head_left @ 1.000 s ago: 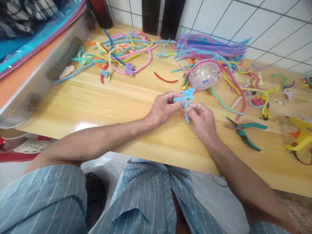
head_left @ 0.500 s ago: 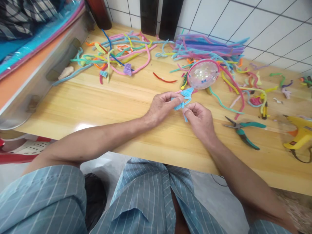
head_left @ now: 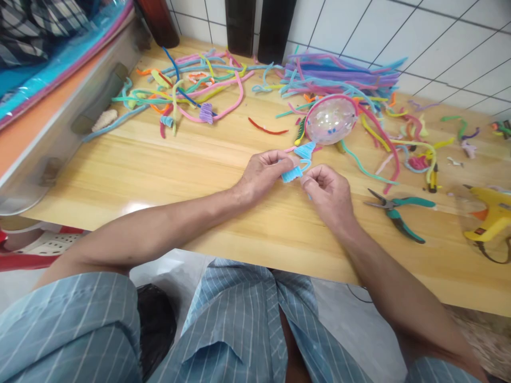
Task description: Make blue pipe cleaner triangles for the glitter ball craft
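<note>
A light-blue pipe cleaner (head_left: 291, 174), bent into tight zigzag rows, is pinched between the thumb and fingers of my left hand (head_left: 261, 173). Its loose end loops round to my right hand (head_left: 326, 189), whose thumb and forefinger are closed on it; a bit of blue shows below those fingertips. Just beyond my fingers lies another folded light-blue piece (head_left: 305, 150), shaped like a small triangle, with a pink strand under it. Behind that is a clear round container with a pink rim (head_left: 332, 120).
Pliers with teal handles (head_left: 399, 210) and a yellow glue gun (head_left: 489, 213) lie to the right. Loose coloured pipe cleaners (head_left: 195, 90) spread along the back left, with a purple-blue bundle (head_left: 343, 74) near the tiled wall. A clear plastic box (head_left: 64, 122) stands at left.
My right hand has turned slightly, and the blue end that hung below its fingers is now mostly hidden. The zigzag piece shows more openly beside my left thumb.
</note>
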Tool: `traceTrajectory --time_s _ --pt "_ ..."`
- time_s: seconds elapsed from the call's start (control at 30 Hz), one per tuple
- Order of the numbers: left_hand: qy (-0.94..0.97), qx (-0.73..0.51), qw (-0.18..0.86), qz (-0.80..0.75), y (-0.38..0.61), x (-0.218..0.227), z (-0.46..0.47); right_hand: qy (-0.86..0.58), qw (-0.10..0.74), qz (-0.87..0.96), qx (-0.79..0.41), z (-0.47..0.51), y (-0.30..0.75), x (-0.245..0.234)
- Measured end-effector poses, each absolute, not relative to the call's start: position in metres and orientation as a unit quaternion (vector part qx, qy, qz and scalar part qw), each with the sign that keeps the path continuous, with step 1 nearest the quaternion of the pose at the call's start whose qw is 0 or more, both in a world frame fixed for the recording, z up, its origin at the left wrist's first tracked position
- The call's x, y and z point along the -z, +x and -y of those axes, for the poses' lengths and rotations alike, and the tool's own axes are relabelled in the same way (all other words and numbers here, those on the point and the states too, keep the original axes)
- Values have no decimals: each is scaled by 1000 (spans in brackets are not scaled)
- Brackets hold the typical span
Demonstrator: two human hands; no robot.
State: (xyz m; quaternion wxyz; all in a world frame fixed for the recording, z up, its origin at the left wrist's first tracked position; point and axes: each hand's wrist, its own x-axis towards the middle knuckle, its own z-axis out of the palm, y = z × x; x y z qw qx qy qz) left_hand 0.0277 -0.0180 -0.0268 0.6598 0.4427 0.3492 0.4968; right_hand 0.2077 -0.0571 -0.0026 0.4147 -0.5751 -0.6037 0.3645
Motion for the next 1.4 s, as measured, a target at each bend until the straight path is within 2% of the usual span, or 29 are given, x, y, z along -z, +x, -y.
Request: traceTrajectory --time_s 0.33,0.7,1.4 --pt "450 -484 669 -340 27 23 18 -552 416 598 -405 56 209 3" --pt "426 -470 695 -338 29 19 21 -510 472 577 -428 53 207 8" --pt "397 -447 739 -311 33 17 21 -520 482 585 -394 54 214 11"
